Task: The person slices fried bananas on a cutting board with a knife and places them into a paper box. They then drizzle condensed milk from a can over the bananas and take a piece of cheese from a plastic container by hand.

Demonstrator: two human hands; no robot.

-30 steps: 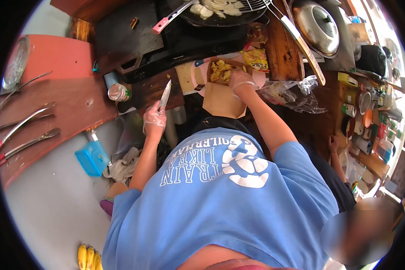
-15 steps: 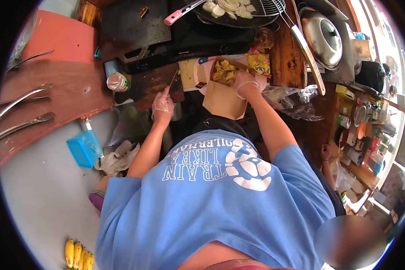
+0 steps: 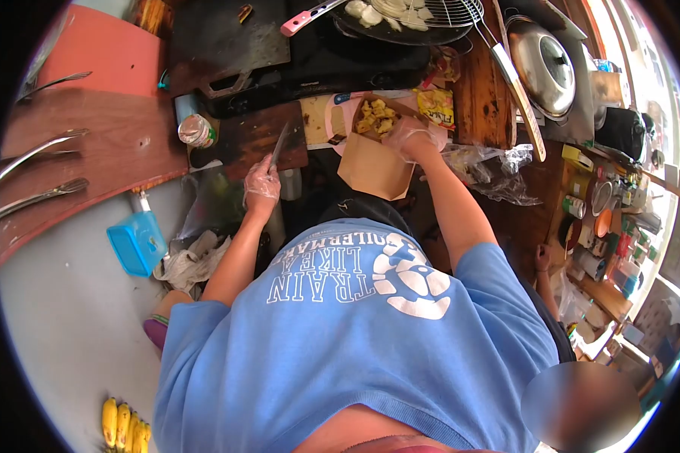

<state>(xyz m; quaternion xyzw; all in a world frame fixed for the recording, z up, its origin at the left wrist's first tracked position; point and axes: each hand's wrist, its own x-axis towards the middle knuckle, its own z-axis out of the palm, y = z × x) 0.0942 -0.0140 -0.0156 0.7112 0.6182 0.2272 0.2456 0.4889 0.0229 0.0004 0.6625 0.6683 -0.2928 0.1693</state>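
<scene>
My left hand point(image 3: 261, 186), in a clear plastic glove, grips a knife point(image 3: 281, 143) whose blade points up over a dark wooden cutting board point(image 3: 257, 130). My right hand point(image 3: 409, 138), gloved the same way, is at the right side of an open brown cardboard box point(image 3: 378, 167). Yellowish chopped food pieces point(image 3: 376, 117) lie inside the box. The right fingers are partly hidden, and whether they pinch the box or the food cannot be made out.
A black stove point(image 3: 317, 83) stands ahead, with a pan under a wire skimmer point(image 3: 452, 11). A lidded jar point(image 3: 197, 130) is left of the board. A yellow packet point(image 3: 436, 106) lies beside the box. Right are a metal lid point(image 3: 548, 64) and plastic bags point(image 3: 499, 170).
My left hand has drawn slightly back and left, with the knife now tilted more upright. The right hand stays at the box and has shifted only slightly.
</scene>
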